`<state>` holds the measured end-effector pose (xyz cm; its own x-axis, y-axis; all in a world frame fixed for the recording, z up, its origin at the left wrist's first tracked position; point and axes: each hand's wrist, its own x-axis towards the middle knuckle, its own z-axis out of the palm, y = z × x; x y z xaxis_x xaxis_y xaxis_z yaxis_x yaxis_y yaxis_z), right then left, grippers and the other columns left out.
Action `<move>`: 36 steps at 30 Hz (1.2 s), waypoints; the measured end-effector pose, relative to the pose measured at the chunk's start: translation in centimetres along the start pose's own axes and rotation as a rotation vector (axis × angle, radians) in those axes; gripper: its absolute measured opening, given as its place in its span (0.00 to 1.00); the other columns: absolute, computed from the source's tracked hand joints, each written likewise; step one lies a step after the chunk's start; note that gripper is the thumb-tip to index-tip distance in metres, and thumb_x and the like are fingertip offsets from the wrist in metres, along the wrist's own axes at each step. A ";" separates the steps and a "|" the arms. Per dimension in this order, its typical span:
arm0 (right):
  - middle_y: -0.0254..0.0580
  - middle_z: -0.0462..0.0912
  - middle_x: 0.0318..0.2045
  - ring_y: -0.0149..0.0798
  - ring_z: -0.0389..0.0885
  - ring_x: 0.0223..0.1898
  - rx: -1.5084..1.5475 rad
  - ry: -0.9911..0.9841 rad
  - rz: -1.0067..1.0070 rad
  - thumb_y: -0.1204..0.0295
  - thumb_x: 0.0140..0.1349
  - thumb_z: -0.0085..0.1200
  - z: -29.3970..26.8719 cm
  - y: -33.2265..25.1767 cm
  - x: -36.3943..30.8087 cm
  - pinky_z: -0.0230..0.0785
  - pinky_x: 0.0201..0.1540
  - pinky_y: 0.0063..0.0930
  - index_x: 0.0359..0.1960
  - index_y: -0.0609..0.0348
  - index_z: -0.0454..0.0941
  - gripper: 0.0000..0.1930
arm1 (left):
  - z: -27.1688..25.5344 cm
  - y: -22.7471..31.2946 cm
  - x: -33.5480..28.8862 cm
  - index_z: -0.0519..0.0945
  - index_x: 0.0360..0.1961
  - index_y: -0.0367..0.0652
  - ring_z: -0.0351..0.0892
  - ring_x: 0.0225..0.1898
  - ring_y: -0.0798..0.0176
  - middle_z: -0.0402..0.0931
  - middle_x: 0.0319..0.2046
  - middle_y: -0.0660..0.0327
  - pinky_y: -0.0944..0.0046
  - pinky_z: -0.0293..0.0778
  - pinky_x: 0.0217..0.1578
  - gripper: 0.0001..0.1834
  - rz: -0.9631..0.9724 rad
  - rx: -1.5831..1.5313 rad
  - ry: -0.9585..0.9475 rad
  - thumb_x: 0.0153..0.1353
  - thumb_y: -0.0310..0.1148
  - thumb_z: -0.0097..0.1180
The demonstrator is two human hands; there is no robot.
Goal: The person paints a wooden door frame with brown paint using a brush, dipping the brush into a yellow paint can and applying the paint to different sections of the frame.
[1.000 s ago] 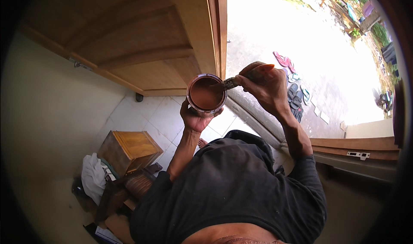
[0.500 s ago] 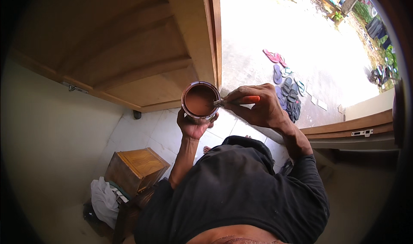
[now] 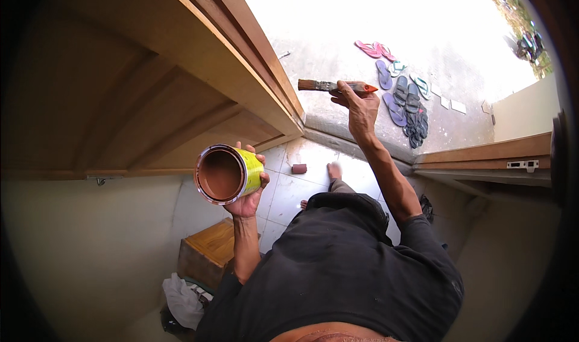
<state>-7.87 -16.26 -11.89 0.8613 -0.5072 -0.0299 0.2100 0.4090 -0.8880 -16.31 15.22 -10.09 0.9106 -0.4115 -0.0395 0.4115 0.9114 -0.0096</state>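
My left hand (image 3: 248, 200) is wrapped round a yellow-labelled paint can (image 3: 252, 170), tilted so that its open mouth shows. Reddish-brown paint (image 3: 222, 176) coats the inside, and the rim is smeared with it. In my right hand (image 3: 362, 108) is a paintbrush (image 3: 332, 87), gripped by its orange-tipped handle between thumb and fingers. Its brown-stained bristles point left, toward the edge of the open wooden door (image 3: 199, 101), apart from both door and can as far as I can see.
Several sandals and flip-flops (image 3: 398, 104) lie outside beyond the threshold (image 3: 356, 146). A small dark red roll (image 3: 299, 169) rests on the white tiled floor (image 3: 286, 197). A wooden cabinet (image 3: 208, 245) and a white plastic bag (image 3: 183, 300) stand at lower left. The door frame (image 3: 482, 155) runs at right.
The brush has come out of the can and moved up, held level now. The can has shifted left and tipped, showing its yellow side. The view has turned, bringing the door's edge across.
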 end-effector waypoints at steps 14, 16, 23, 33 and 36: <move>0.38 0.88 0.27 0.28 0.85 0.28 -0.188 0.173 0.096 0.71 0.63 0.69 2.7 14.9 8.2 0.79 0.34 0.21 0.36 0.65 0.88 0.08 | 4.7 -0.1 0.1 0.51 0.81 0.58 0.59 0.67 0.53 0.57 0.69 0.63 0.40 0.71 0.56 0.42 0.298 0.118 0.122 0.69 0.46 0.50; 0.35 0.87 0.23 0.25 0.81 0.26 -0.125 0.188 0.081 0.69 0.62 0.69 3.3 14.7 8.2 0.73 0.30 0.20 0.35 0.64 0.89 0.10 | 4.7 -0.3 0.2 0.50 0.81 0.58 0.59 0.67 0.53 0.57 0.70 0.63 0.40 0.71 0.57 0.42 0.307 0.134 0.119 0.68 0.46 0.50; 0.42 0.88 0.30 0.31 0.87 0.31 0.133 0.059 0.125 0.72 0.65 0.68 5.8 11.0 8.4 0.82 0.38 0.24 0.38 0.68 0.87 0.09 | 4.5 0.1 0.3 0.50 0.81 0.58 0.59 0.68 0.54 0.58 0.70 0.62 0.40 0.71 0.57 0.42 0.333 0.134 0.096 0.68 0.48 0.48; 0.47 0.88 0.35 0.39 0.90 0.36 0.294 0.064 0.183 0.75 0.64 0.69 4.0 15.3 8.4 0.88 0.43 0.30 0.40 0.70 0.85 0.09 | 4.1 1.0 -0.4 0.53 0.80 0.59 0.58 0.69 0.53 0.57 0.71 0.62 0.40 0.71 0.58 0.42 0.362 0.109 0.114 0.66 0.50 0.49; 0.42 0.89 0.32 0.33 0.89 0.32 0.246 0.152 0.197 0.74 0.64 0.69 2.9 19.6 8.7 0.83 0.39 0.22 0.39 0.68 0.86 0.09 | 4.4 1.0 -0.7 0.52 0.80 0.59 0.59 0.68 0.53 0.58 0.70 0.61 0.40 0.71 0.57 0.40 0.388 0.108 0.135 0.68 0.49 0.46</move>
<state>5.11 -10.48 -28.24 0.8216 -0.4998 -0.2741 0.1676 0.6714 -0.7219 -16.32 16.37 -5.72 0.9884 -0.0269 -0.1497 0.0475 0.9896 0.1359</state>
